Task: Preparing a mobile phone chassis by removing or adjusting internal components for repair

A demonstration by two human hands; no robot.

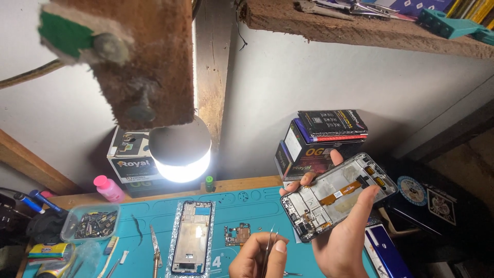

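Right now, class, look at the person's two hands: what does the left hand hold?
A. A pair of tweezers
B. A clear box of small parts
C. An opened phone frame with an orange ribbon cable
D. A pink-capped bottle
A. The left hand pinches thin metal tweezers over the teal work mat, while the right hand lifts the opened phone frame with the orange cable.

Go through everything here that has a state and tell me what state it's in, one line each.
Right hand: holding the opened phone, lifted off the mat.
Opened phone: back cover off, orange flex cable and insides exposed, tilted.
Left hand: gripping tweezers.
Tweezers: held, tips pointing up.
Phone frame: lying flat on the teal mat, back off.
Lamp bulb: lit.
Circuit board: removed, loose on the mat.
Parts tray: uncovered, filled with small parts.
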